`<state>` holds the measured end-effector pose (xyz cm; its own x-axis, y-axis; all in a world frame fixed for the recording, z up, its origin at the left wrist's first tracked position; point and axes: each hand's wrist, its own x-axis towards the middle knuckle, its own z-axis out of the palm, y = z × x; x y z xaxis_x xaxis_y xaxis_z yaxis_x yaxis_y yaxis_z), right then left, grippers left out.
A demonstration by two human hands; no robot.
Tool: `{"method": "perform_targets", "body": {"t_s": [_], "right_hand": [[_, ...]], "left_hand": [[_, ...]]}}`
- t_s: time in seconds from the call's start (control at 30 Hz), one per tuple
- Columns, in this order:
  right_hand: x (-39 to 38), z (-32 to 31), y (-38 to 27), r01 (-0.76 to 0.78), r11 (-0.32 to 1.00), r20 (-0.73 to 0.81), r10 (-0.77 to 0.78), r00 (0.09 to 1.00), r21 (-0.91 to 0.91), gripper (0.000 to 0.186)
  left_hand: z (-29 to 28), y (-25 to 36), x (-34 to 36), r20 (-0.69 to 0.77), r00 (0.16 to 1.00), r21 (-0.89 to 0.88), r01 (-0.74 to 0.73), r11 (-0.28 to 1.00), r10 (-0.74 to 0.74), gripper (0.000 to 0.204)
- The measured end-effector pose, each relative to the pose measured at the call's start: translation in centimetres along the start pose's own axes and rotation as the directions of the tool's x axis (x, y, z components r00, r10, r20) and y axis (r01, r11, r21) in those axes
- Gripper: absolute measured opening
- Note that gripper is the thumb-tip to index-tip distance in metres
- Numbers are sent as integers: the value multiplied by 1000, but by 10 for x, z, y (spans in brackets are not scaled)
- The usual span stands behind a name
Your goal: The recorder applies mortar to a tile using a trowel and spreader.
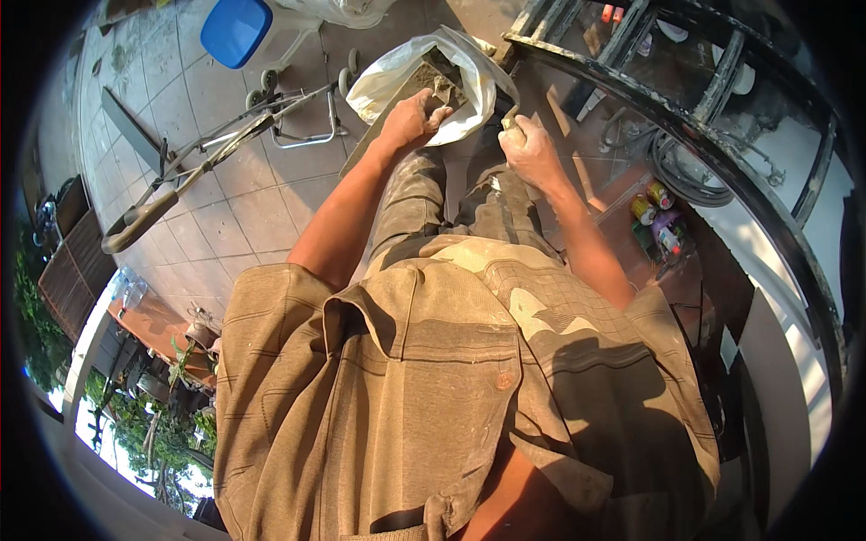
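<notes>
A white plastic sack (381,83) stands open in front of my legs, with grey-brown crumbly material (444,83) inside. My left hand (415,120) is closed at its near left rim, gripping a flat grey-brown board (372,142). The board slants down to the left, its upper end inside the sack's mouth. My right hand (532,151) makes a fist just right of the sack. A narrow, curved grey-brown strip runs up from this fist along the sack's right side. Whether it is a tool's neck or the sack's edge I cannot tell.
A black, paint-spattered ladder (631,77) arches along the right. Beyond it lie a coiled grey hose (690,171) and small spray cans (667,225). On the left, a folded wheeled metal frame (216,149) rests on the tiles near a blue plastic lid or seat (236,32).
</notes>
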<state>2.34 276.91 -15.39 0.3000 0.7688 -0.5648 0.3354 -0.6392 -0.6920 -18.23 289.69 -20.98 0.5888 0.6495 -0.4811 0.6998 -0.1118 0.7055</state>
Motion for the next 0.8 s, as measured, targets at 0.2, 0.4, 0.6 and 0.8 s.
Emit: {"method": "perform_targets", "body": {"t_s": [0.2,0.4,0.6,0.8], "right_hand": [[-66,-11,-26,152,956,238,-91,967,-252,22],[-55,9,21,304,930,382,-209,900,-206,24],[-24,16,-48,105,936,416,47,908,-335,22],[8,63,7,-111,986,368,151,918,-128,26]], "left_hand": [[27,-52,14,5,996,0,92,996,-92,44],[36,-44,10,157,987,135,-10,991,-12,41],[43,-51,7,-47,982,115,185,976,-181,40],[33,-75,26,101,979,14,178,984,-179,31]]}}
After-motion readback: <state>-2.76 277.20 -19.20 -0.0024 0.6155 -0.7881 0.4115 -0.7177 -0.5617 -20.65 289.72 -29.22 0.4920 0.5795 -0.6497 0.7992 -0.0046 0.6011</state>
